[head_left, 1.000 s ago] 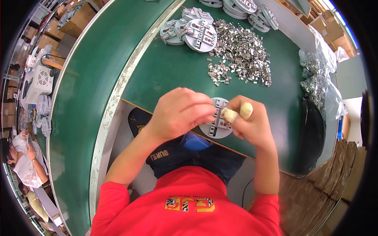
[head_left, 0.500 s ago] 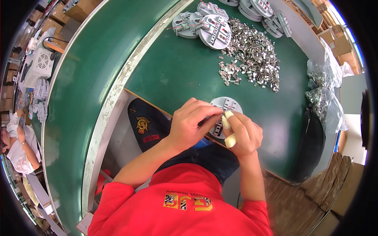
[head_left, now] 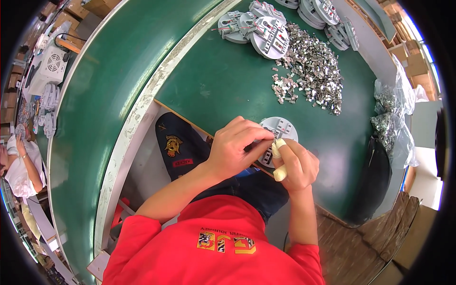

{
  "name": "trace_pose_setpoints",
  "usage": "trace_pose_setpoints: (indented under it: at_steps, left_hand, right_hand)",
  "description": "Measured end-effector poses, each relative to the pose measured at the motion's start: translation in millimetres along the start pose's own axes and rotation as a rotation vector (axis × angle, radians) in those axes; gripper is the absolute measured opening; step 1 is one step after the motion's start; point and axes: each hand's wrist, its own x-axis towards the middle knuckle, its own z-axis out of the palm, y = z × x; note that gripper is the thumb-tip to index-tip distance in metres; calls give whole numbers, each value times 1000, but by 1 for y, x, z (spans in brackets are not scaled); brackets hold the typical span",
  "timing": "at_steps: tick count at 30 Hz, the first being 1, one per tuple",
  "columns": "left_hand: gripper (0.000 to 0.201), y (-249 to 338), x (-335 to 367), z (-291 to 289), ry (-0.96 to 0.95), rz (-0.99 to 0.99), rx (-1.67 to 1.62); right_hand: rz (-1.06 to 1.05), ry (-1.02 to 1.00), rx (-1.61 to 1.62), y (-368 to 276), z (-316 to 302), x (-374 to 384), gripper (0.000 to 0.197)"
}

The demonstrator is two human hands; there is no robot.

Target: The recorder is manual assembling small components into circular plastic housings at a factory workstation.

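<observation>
A round white-grey plastic disc (head_left: 288, 129) with dark slots and small metal parts lies at the near edge of the green table. Over it, my left hand (head_left: 236, 145) comes in from the left, thumb and forefinger pinched together. My right hand (head_left: 300, 167) is closed opposite, with pale yellow covers on some fingers. Both sets of fingertips meet above the disc, almost touching. What they pinch is too small and too covered to make out. The fingers hide the disc's lower left part.
A heap of small shiny metal pieces (head_left: 317, 71) spreads beyond the disc. Similar discs (head_left: 270, 39) with red wires are piled at the back, beside more grey discs (head_left: 317, 12). Clear plastic bags (head_left: 396, 118) lie on the right. Across the green strip on the left sits another person (head_left: 26, 166).
The view has shifted slightly, so the table things appear a little farther right. My hands stay pinched together over the disc, with only small fingertip movement.
</observation>
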Motion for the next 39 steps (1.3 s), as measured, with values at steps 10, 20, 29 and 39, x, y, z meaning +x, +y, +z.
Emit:
trace_pose_setpoints:
  at_steps: [10,20,29,39]
  left_hand:
    - [18,-6,-5,-6,-88,-2,3]
    - [17,-9,-4,-12,-113,2,5]
    - [18,-10,-4,-14,-113,0,-33]
    - [20,-11,-4,-15,-137,-13,-77]
  right_hand:
    - [190,-141,112,0,-10,-5,29]
    - [335,-392,253,3,-19,5,26]
    - [363,-511,272,2,-20,16,24]
    - [312,-747,167,-12,-24,54,18]
